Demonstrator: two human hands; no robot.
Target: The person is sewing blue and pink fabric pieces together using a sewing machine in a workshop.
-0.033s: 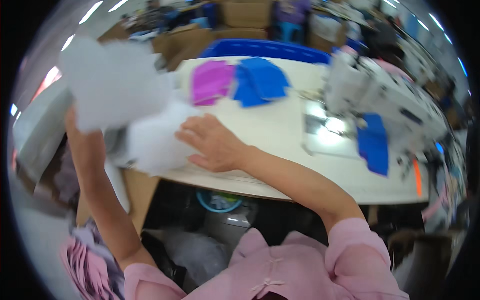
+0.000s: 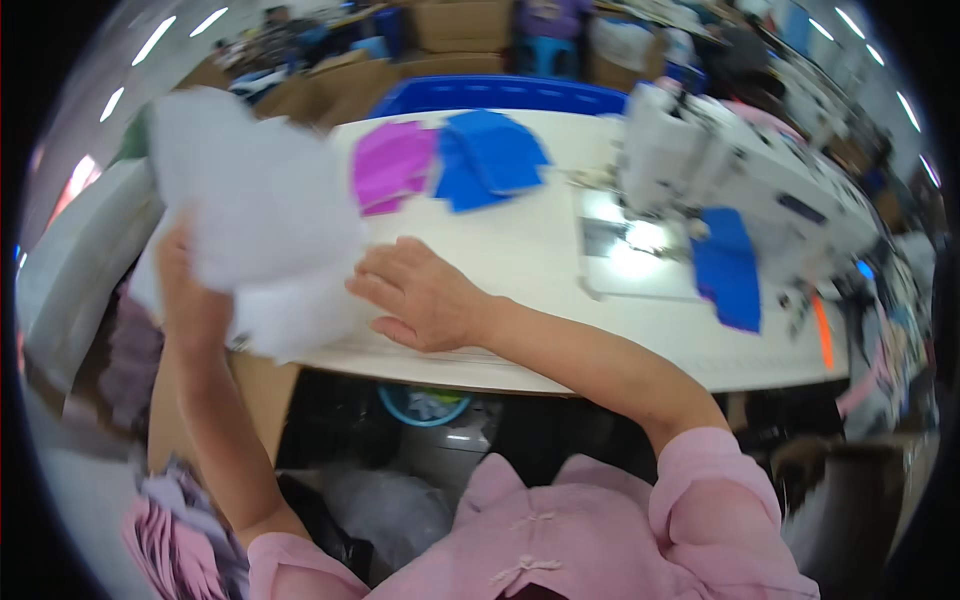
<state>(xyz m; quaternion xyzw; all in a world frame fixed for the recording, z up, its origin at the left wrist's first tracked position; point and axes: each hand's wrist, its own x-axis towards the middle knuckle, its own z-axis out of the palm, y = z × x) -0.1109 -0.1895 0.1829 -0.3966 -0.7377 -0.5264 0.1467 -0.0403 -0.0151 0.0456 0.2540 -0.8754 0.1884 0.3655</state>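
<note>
My left hand [image 2: 193,278], slightly blurred, is closed on a white cloth-like sheet [image 2: 265,190] and holds it up over the left end of the table. Under it, another white sheet [image 2: 300,312] lies near the table's front left edge. My right hand [image 2: 420,298] is palm down beside that lower sheet, fingers stretched out and thumb apart, with nothing seen in it. Whether its fingertips touch the sheet I cannot tell. Beyond the hands lie a purple fabric piece [image 2: 388,170] and overlapping blue fabric pieces [image 2: 490,160].
A white sewing machine [image 2: 740,165] stands on the right of the white table [image 2: 480,270], a blue fabric piece [image 2: 726,270] beside its needle area. Behind the table is a blue bin [image 2: 500,95]. Pink and grey cloth [image 2: 170,540] hangs at lower left.
My left hand has moved right and slightly down with the white sheet. The right hand keeps nearly the same pose, while the table and machine have shifted a little left in view.
</note>
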